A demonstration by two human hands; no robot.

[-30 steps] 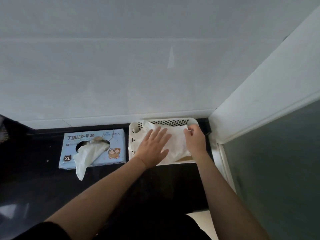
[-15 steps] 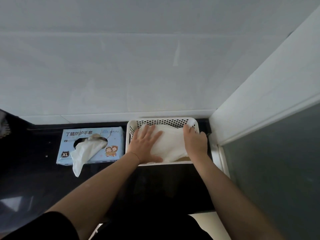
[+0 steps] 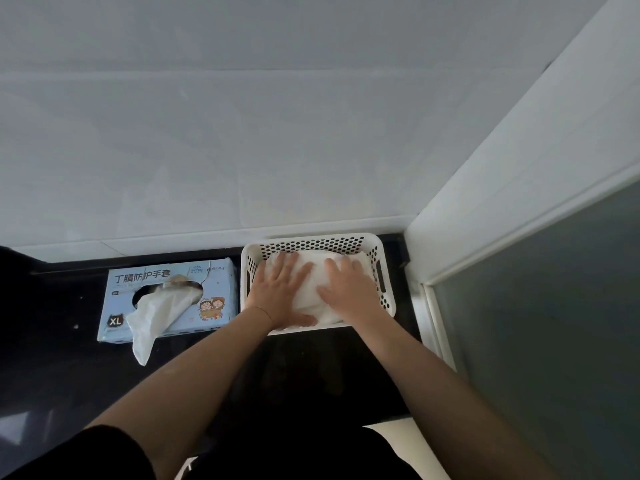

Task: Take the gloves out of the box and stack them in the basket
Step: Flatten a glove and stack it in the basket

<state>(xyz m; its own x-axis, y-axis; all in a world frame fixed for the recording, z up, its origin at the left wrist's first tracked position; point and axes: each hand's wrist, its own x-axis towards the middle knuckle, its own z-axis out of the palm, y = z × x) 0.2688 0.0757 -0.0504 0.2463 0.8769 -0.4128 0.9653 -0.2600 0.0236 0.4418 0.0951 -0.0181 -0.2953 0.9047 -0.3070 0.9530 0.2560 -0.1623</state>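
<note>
A white perforated basket (image 3: 377, 247) stands on the dark counter against the wall. White gloves (image 3: 313, 277) lie stacked inside it. My left hand (image 3: 282, 291) presses flat on the left half of the stack, fingers straight and spread. My right hand (image 3: 349, 289) presses flat on the right half beside it. To the left of the basket lies a light-blue glove box (image 3: 214, 282) marked XL. One white glove (image 3: 157, 317) hangs out of its oval opening and droops over the front edge.
The black counter (image 3: 59, 341) runs left of the box and in front of the basket. A white tiled wall (image 3: 277, 133) rises behind. A white frame with a dark glass panel (image 3: 540, 323) closes in the right side, close to the basket.
My right hand let go of the glove's edge and moved left onto the stack. Both palms now lie flat, pressing the gloves lower into the basket.
</note>
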